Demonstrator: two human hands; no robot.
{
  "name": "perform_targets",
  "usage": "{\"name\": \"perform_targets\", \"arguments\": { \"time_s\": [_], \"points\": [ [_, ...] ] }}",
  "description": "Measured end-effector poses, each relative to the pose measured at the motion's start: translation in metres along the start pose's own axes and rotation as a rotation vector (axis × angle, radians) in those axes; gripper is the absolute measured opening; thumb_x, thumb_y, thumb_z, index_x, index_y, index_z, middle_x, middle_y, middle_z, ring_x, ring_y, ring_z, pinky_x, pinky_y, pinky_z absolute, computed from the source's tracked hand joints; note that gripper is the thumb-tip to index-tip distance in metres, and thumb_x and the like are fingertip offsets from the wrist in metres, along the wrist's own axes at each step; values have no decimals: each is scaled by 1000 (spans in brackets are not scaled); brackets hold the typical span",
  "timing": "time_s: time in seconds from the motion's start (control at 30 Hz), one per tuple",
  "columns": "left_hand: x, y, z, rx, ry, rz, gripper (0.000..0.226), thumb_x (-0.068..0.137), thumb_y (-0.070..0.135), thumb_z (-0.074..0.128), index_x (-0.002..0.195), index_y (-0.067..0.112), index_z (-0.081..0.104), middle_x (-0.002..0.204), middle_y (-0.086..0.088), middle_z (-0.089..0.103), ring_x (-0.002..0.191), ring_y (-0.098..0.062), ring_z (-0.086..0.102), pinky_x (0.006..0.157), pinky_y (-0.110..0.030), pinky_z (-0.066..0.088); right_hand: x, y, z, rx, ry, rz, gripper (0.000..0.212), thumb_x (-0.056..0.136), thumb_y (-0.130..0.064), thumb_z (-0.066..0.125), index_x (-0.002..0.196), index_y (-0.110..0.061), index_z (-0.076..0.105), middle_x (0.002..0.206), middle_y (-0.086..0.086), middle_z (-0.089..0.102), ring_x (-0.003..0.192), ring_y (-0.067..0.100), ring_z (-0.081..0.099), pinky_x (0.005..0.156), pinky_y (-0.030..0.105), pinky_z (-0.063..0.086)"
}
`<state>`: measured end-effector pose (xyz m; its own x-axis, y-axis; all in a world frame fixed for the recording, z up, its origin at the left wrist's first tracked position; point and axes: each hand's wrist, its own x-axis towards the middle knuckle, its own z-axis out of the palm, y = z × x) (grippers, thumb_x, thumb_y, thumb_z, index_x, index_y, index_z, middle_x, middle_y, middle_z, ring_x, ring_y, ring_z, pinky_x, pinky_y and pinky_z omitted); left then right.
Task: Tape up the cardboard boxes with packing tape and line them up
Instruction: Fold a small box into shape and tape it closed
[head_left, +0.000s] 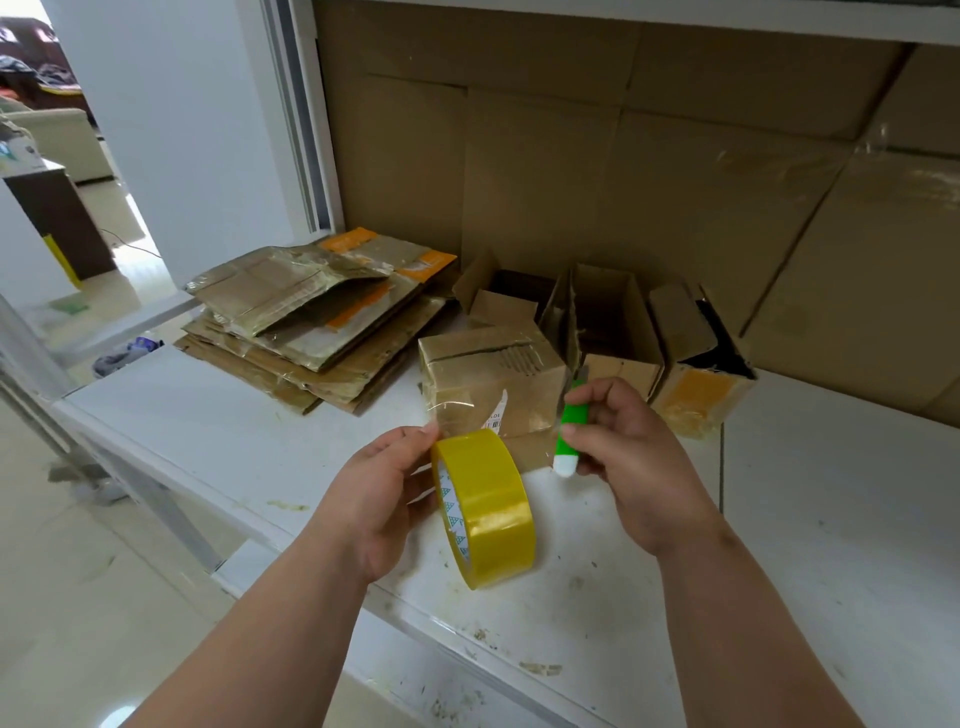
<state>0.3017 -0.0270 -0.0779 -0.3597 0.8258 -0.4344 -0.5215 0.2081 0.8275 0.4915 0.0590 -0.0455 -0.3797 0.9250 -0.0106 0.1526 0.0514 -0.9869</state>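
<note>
White table (218, 415): flattened cardboard (311, 332) beside open boxes (613, 322)

A: Daylight is pouring in from the doorway (57, 135) at far left, washing that corner out to near white.

B: And the white table (779, 519) is glowing evenly, with only soft shadows lying under the hands.

A: Straight edges are bowing toward the frame's borders.

B: Glare is streaking the cardboard wall (675, 208), and everything is looking slightly soft.
</note>
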Motion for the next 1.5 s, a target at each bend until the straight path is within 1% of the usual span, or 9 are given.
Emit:
{"name": "perform_targets", "arguments": {
  "time_s": [0.07,0.2,0.33,0.57,0.77,0.93,1.13,1.27,1.5],
  "points": [
    [1,-1,0,-1,5,7,17,97,20,56,94,11,71,103,-13,73,98,-27,66,97,-44,49,2,-4,4,-40,-19,-23,37,93,-3,60,106,-37,49,101,-3,64,84,19,68,80,44,58],
    [5,0,0,15,19,6,19,98,17,55,96,10,72,109,-16,73,101,-29,66,98,-45,49,5,-11,9,-194,-63,-96,34,97,-13,59,114,-38,43,108,-13,65,98,11,65,70,19,52],
    [7,0,0,20,34,-7,18,97,18,56,98,10,72,112,-17,71,102,-29,66,100,-46,49,8,-13,11,-352,-78,-131,25,96,-18,58,105,-41,60,102,-16,65,99,10,62,86,34,50],
    [7,0,2,-15,43,-22,21,92,24,65,106,9,69,110,-15,73,106,-31,66,103,-47,48,10,-19,14,-380,-119,-114,25,94,-19,59,100,-43,56,68,-13,48,63,2,47,60,26,36],
    [5,0,1,19,45,-10,14,93,19,62,97,9,72,110,-18,71,99,-29,65,104,-49,46,12,-27,18,-506,-180,-156,7,90,-31,68,91,-37,64,83,-10,62,76,6,55,64,24,42],
    [10,-1,1,48,86,9,16,93,14,59,91,9,74,103,-16,74,108,-33,66,104,-49,48,21,-38,24,-693,-223,-152,5,90,-37,65,90,-42,66,98,-14,68,88,5,60,78,32,54],
    [8,0,4,38,88,14,17,92,12,57,88,10,74,105,-18,73,108,-34,65,102,-47,48,29,-48,34,-896,-251,-146,19,95,-41,56,97,-32,72,87,-8,70,82,14,64,73,37,54],
    [8,0,5,20,107,14,14,91,11,60,92,8,74,107,-19,72,111,-35,64,103,-48,48,35,-47,40,-948,-250,-144,20,93,-44,57,93,-31,73,84,-10,68,78,10,62,64,28,50],
    [6,1,6,5,110,15,13,91,12,62,87,11,75,107,-21,71,94,-26,65,99,-46,50,37,-49,46,-989,-264,-166,21,94,-41,56,96,-31,74,91,-9,70,84,12,62,74,31,54]
  ]
}}
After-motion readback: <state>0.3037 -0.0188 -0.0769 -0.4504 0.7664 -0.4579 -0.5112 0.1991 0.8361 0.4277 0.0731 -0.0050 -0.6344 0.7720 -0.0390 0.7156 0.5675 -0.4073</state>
